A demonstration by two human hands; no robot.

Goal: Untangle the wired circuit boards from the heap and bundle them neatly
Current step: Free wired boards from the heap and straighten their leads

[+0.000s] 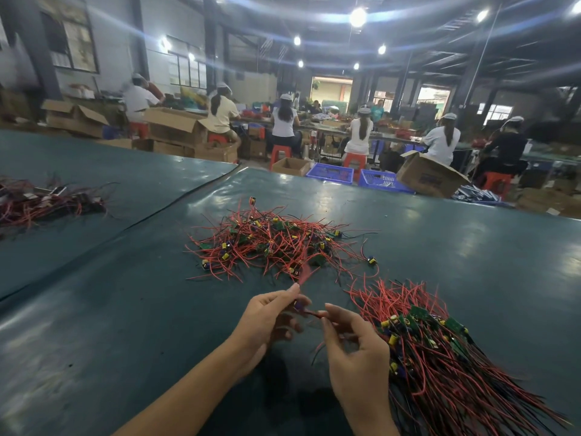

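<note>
Red wire with one small wired board [298, 305] on it, held between both hands just above the table [132, 309], near its front edge. The board is blurred; only a purple part shows.

Left hand [267, 319]: thumb and forefinger pinched on the red wire ends, which stick up past the fingertips toward the heap. The other fingers are curled underneath.

Right hand [355, 350]: thumb and forefinger pinched on the same piece's wire, just right of the board. The rest of the fingers are loosely curled. I can't tell whether they touch anything.

The heap [273, 243] lies just beyond the hands, mid-table: a loose tangle of red and black wires with green boards and yellow and blue parts sticking out at all angles. It is not touching the held piece, as far as the blur allows.

The bundle [440, 347] is just right of the right hand. Its boards are grouped together, with the wires combed roughly parallel and trailing toward the near right corner.

The table cover is dark green and glossy, with a seam running diagonally on the left. A second pile [47, 201] of dark red wires sits far left, well apart.

Behind the table are open cardboard boxes [430, 177] and blue crates [330, 173] on the floor. Workers [284, 121] in white caps sit on red stools [353, 162] at long benches with their backs to the camera. Bright ceiling lamps [357, 17] overhead.
</note>
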